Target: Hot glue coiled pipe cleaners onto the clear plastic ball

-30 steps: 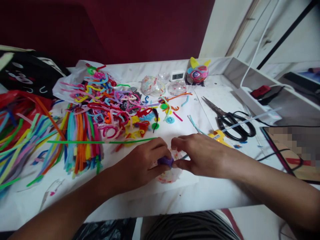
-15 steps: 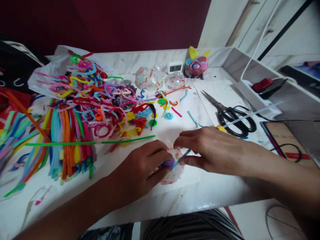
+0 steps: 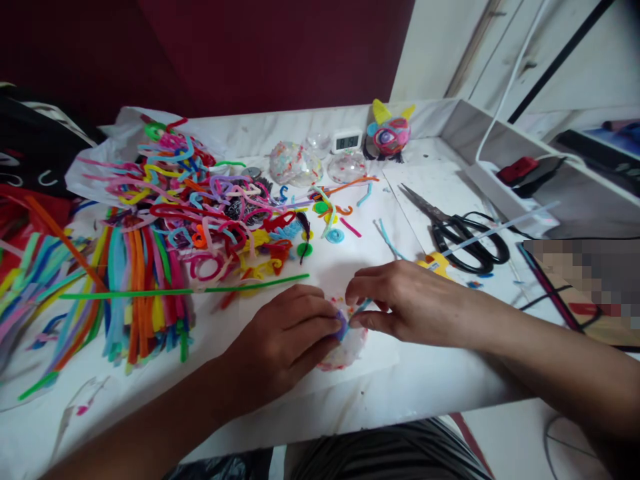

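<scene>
My left hand (image 3: 293,333) is closed on a small purple pipe-cleaner coil (image 3: 343,327), most of it hidden by the fingers. Close to it, my right hand (image 3: 393,300) pinches a light blue pipe cleaner (image 3: 362,307) between thumb and fingers, with its near end against the purple coil. Under both hands lies a clear, rounded piece with coloured specks (image 3: 337,361), partly covered by them. Just beyond my right hand are a loose light blue pipe cleaner (image 3: 387,239) and a yellow piece (image 3: 434,264) of glue gun or similar shape.
Black-handled scissors (image 3: 450,230) lie to the right. Bundled pipe cleaners (image 3: 143,293) and a tangled heap (image 3: 200,187) fill the left. A long green pipe cleaner (image 3: 225,289) crosses in front. At the back stand speckled domes (image 3: 295,163), a digital clock (image 3: 347,141) and a horned one-eyed ball (image 3: 393,135).
My right hand has come slightly closer to my left, and less of the light blue pipe cleaner shows between them. The whole view has shifted a little.
</scene>
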`<state>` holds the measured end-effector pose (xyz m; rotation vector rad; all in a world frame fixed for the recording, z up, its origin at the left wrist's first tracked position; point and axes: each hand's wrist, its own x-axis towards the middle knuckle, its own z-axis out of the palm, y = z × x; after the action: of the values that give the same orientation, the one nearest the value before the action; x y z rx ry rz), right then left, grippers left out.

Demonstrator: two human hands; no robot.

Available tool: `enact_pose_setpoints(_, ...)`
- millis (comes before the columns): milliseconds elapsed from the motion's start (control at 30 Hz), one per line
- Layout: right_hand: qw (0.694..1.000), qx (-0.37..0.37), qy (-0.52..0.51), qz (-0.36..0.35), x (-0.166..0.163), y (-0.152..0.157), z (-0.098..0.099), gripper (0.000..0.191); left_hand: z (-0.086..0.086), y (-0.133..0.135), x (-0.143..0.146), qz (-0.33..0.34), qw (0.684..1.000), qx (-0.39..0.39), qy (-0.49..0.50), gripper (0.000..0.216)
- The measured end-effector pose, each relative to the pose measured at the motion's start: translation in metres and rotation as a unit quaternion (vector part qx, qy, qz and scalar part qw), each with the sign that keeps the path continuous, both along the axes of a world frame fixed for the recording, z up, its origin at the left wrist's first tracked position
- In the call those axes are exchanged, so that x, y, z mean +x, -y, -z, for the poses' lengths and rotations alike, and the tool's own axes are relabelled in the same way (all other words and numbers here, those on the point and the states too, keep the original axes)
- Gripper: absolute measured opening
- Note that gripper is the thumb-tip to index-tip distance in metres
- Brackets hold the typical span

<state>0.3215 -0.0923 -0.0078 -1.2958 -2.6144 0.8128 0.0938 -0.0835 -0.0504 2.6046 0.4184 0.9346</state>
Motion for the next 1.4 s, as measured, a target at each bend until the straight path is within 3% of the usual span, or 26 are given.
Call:
enact_pose_setpoints(200, 1.000, 0.011, 0.008, 0.001, 0.002, 0.004, -0.003, 0.011, 0.004, -0.001, -0.013, 0.026, 0.974, 0.208, -0.080, 0.025)
enact_pose_setpoints(300, 1.000, 0.005, 0.002, 0.006, 0.001, 0.005, -0.004, 0.012, 0.006, 0.002, -0.019, 0.024, 0.957, 0.260, -0.127, 0.030)
enact_pose_setpoints(433, 1.000, -0.008, 0.008, 0.018, 0.000, 0.005, -0.006, 0.012, 0.008, 0.004, -0.024, 0.033, 0.953, 0.263, -0.149, 0.046)
enact_pose_setpoints(567, 1.000, 0.000, 0.015, 0.014, 0.000, 0.005, -0.005, 0.015, 0.011, 0.003, -0.027, 0.041, 0.955, 0.254, -0.149, 0.048)
enact_pose_setpoints(767, 0.997, 0.079, -0.016, -0.016, 0.012, 0.013, -0.009, 0.032, 0.014, 0.004, -0.027, 0.030, 0.951, 0.270, -0.147, 0.046)
enact_pose_setpoints(900, 0.979, 0.177, -0.055, 0.081, 0.043, 0.024, -0.019, 0.024, 0.010, 0.003, -0.024, 0.035, 0.950, 0.277, -0.138, 0.044)
enact_pose_setpoints(1000, 0.951, 0.239, 0.040, 0.190, 0.075, 0.033, -0.014, 0.020, 0.006, 0.003, -0.023, 0.038, 0.946, 0.283, -0.151, 0.043)
enact_pose_setpoints(1167, 0.938, 0.185, 0.125, 0.266, 0.106, 0.055, 0.023, 0.020, 0.004, 0.001, -0.022, 0.042, 0.948, 0.281, -0.142, 0.041)
enact_pose_setpoints(1267, 0.935, 0.151, 0.149, 0.284, 0.108, 0.063, 0.042, 0.037, 0.006, 0.001, -0.022, 0.048, 0.943, 0.296, -0.146, 0.041)
enact_pose_setpoints(1400, 0.937, 0.113, 0.158, 0.290, 0.106, 0.059, 0.043, 0.027, 0.010, 0.002, -0.023, 0.035, 0.945, 0.291, -0.141, 0.041)
